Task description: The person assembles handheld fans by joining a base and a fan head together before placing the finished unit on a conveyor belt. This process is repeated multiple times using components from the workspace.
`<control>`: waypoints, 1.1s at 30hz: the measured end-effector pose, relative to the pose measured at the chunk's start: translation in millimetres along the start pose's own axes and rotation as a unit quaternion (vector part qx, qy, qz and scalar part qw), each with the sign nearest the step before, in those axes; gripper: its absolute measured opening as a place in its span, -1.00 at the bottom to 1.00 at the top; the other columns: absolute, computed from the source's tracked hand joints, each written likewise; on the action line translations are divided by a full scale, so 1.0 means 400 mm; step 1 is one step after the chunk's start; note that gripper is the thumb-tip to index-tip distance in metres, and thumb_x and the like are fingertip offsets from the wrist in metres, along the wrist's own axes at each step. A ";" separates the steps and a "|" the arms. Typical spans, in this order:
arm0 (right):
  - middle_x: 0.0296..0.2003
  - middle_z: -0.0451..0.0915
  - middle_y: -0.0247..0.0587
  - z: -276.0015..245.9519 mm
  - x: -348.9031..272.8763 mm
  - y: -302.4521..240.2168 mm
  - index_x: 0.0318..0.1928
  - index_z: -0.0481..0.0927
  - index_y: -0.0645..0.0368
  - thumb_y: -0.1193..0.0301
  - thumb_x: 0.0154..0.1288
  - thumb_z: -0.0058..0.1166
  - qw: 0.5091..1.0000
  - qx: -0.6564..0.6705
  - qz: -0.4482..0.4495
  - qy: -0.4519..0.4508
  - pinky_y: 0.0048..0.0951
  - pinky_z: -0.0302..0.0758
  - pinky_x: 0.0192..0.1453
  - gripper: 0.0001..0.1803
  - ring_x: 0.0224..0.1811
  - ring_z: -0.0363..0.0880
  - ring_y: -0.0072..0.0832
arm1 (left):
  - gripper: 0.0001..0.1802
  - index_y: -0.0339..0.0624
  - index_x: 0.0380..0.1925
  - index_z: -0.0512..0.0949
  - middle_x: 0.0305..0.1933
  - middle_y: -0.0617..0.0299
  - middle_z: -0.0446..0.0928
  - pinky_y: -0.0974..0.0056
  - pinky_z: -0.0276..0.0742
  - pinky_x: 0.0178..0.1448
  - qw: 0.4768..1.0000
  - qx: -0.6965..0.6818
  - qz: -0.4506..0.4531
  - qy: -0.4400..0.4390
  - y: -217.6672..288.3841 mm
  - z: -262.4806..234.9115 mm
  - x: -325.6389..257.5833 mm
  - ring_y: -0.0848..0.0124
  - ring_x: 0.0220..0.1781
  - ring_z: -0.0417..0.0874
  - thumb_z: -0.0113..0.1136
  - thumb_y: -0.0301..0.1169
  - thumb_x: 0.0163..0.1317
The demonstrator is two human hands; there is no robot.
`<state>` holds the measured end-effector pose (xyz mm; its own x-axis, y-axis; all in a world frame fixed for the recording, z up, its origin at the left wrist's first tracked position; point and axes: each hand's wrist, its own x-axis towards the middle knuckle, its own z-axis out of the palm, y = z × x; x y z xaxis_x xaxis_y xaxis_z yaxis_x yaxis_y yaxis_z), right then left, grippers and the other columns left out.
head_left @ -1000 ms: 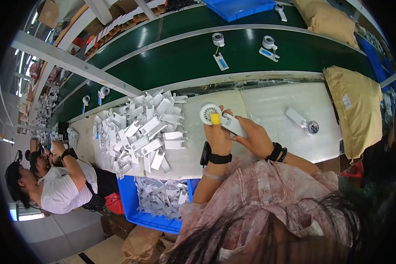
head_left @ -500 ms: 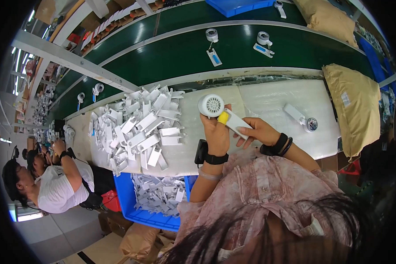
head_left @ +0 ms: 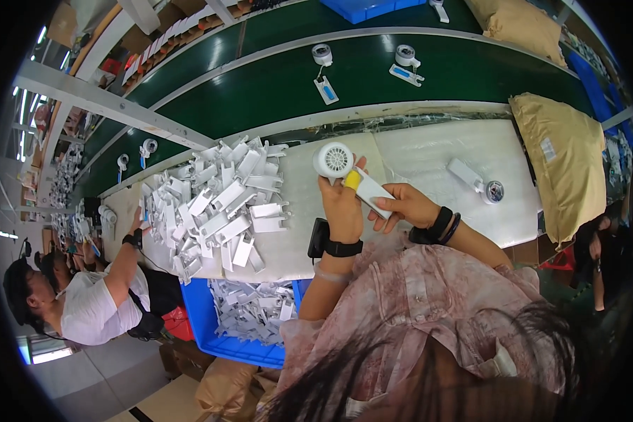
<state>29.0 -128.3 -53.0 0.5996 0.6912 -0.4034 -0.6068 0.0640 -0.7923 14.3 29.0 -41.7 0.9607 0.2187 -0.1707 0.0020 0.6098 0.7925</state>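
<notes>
Behind white worktable [head_left: 429,151], green conveyor belt [head_left: 274,91]

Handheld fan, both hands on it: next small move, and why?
Probably lower the white handheld fan to the white bench mat. The left hand grips it below the round head, the right hand supports the handle, and it is held above the bench. A similar finished fan already lies to the right.

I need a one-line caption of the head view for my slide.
Both hands, left hand and right hand, hold a white fan beside a pile of white parts.
</notes>
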 end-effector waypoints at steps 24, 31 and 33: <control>-0.42 0.61 -0.28 -0.208 0.128 0.159 -0.25 0.48 0.22 0.29 0.44 -0.04 0.994 -0.073 0.011 0.083 -0.59 0.54 -0.33 -0.76 -0.39 0.61 -0.58 | -0.59 -0.38 -0.03 0.40 -0.11 -0.16 0.56 0.07 0.50 0.03 0.751 0.619 0.183 0.137 0.080 -0.423 0.894 -0.10 -0.05 0.60 0.19 -0.60 0.07; -0.52 0.61 -0.31 -0.249 0.141 0.140 -0.41 0.48 0.19 0.20 0.46 -0.08 0.984 -0.065 0.104 0.133 -0.56 0.54 -0.43 -0.65 -0.49 0.63 -0.56 | -0.58 -0.32 -0.10 0.44 -0.17 -0.10 0.56 -0.05 0.48 -0.12 0.542 0.750 0.330 0.190 0.000 -0.335 0.977 -0.09 -0.14 0.57 0.32 -0.41 0.03; -0.52 0.61 -0.31 -0.252 0.143 0.142 -0.41 0.48 0.19 0.21 0.46 -0.08 0.984 -0.070 0.108 0.126 -0.56 0.54 -0.45 -0.65 -0.50 0.63 -0.56 | -0.50 -0.29 -0.17 0.46 -0.12 -0.10 0.50 -0.06 0.45 -0.13 0.547 0.783 0.274 0.111 -0.031 -0.284 0.943 -0.05 -0.09 0.53 0.41 -0.25 -0.05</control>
<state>81.4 -157.6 -167.0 0.5860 0.4770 -0.6550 -0.6661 -0.1768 -0.7246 345.3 190.4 -182.3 0.8788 0.2351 0.4152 0.1334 -0.9566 0.2592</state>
